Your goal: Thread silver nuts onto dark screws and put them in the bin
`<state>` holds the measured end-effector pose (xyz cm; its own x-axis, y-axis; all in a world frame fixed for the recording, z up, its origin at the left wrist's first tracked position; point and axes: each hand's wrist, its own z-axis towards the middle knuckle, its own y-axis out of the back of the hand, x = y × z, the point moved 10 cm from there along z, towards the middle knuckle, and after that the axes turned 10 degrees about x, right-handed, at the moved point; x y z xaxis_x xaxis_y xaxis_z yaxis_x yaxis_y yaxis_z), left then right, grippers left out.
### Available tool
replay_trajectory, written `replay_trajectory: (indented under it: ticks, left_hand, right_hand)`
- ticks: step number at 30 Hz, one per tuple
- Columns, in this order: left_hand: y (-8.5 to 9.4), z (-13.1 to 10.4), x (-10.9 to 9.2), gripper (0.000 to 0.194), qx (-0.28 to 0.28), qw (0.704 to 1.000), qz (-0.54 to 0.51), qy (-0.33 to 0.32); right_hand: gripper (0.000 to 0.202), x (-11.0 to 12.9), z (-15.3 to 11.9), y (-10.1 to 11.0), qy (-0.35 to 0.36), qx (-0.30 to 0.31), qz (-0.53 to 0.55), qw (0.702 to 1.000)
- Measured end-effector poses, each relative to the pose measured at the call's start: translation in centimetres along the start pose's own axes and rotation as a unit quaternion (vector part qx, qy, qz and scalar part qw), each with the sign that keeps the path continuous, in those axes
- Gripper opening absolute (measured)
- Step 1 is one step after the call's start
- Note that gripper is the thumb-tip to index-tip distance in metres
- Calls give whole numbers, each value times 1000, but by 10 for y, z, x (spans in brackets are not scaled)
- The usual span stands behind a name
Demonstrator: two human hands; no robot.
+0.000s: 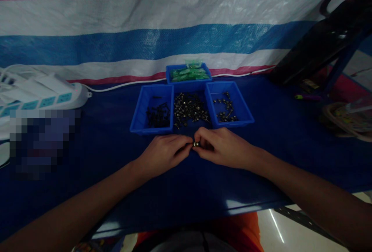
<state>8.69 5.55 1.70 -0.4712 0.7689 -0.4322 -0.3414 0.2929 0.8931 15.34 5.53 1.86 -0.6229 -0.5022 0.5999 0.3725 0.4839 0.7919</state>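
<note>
A small shiny metal part [196, 144] is pinched between the thumb and fingers of my right hand [225, 147]. My left hand [165, 152] is closed in a pinch, its fingertips meeting the part from the left; whatever they hold there is too small to make out. Just beyond my hands lies a pile of small metal fittings [190, 107]. To its left, a blue bin [136, 114] holds dark screw-like pieces [158, 115]. On the right, another blue bin [244, 110] contains several small shiny metal parts [228, 108].
Behind the pile stands a blue bin [168, 74] of green packets [190, 73]. A white power strip [77, 96] with plugs sits at the left, its cable running along the striped sheet [130, 39]. At the right are a black bottle [314, 43] and a basket [334, 122].
</note>
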Motion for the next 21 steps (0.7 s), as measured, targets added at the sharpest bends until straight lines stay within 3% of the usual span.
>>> replay_trajectory:
  ticks: [7, 21]
  left_hand:
    - [-5, 1, -3, 13, 35, 999, -18, -26]
    - [-2, 2, 6, 8, 35, 989, -144, 8]
  right_hand:
    - [6, 5, 0, -2, 25, 11, 41, 999]
    - [11, 5, -1, 5, 22, -15, 43, 999]
